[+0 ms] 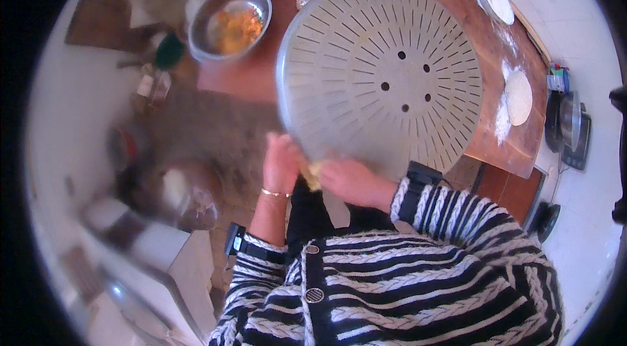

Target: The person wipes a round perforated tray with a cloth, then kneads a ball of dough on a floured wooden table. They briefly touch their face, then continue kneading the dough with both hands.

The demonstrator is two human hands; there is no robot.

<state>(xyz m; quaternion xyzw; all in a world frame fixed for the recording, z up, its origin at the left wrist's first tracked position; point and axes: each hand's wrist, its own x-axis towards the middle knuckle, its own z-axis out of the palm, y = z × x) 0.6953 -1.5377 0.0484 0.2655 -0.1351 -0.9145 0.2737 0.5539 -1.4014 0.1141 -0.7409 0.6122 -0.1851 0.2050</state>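
Note:
A large round metal steamer tray, with radial slots and several round holes in its middle, lies before me over the table. At its near left rim, my left hand and my right hand are close together and blurred. Between them they grip a crumpled yellow thing, perhaps a cloth; the fingers hide much of it. Whether the hands also touch the tray's rim, I cannot tell.
Beyond the tray's left side stands a steel bowl with orange, shredded-looking food. On the wooden board to the right, a pale dough round lies by scattered flour, with a bowl of flour farther back. A white cabinet stands at lower left.

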